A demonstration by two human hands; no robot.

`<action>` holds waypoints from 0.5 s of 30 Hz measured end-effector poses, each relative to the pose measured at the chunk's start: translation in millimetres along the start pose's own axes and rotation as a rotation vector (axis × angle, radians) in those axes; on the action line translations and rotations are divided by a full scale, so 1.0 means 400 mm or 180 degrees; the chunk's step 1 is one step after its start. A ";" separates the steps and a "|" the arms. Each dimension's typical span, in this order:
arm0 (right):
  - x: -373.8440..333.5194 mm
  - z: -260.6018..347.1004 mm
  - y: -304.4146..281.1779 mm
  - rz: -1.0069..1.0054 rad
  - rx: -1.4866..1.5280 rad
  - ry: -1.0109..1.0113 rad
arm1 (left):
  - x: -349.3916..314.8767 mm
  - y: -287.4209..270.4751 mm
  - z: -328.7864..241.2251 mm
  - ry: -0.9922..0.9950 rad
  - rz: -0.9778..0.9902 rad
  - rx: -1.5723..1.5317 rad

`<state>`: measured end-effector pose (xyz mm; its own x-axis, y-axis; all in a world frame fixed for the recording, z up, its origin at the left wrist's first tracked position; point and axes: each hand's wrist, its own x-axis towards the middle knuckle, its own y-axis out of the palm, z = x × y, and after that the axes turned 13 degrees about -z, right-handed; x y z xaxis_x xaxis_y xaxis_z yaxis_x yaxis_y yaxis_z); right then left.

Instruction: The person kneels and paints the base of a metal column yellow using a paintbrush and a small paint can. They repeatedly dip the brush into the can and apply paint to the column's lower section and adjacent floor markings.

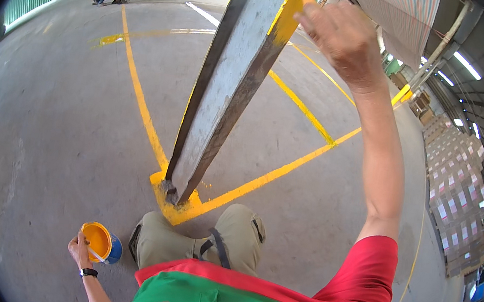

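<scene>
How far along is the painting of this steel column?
Done: yellow coats the column's top edge by the right hand and its base on the floor. In hand: the right hand is raised against that edge; the left hand holds a paint tub. Left: the grey faces between are bare.

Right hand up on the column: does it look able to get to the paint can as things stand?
Probably not directly. The right hand is raised high against the grey column, while the yellow paint can sits low in the left hand, with the knees between. It would have to come down across the body.
</scene>
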<state>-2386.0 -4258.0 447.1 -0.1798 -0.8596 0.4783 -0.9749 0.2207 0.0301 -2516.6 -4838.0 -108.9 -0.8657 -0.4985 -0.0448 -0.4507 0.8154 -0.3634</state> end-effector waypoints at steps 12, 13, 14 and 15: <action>-0.058 0.091 -0.023 -0.0137 0.0386 0.0057 | -0.009 -0.010 0.011 -0.0045 -0.0021 0.0005; -0.059 0.090 -0.021 0.0000 0.0362 0.0130 | -0.009 -0.010 0.014 -0.0079 0.0004 -0.0060; -0.068 0.106 -0.025 -0.0008 0.0413 -0.0099 | -0.007 -0.012 0.017 -0.0064 0.0016 -0.0053; -0.080 0.135 -0.032 0.0204 0.0575 0.0100 | -0.005 -0.015 0.021 0.0006 -0.0032 0.0038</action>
<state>-2375.1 -4258.2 384.2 -0.2409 -0.8311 0.5013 -0.9698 0.1857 -0.1580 -2510.2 -4844.3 -114.5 -0.8617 -0.5060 -0.0393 -0.4566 0.8067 -0.3751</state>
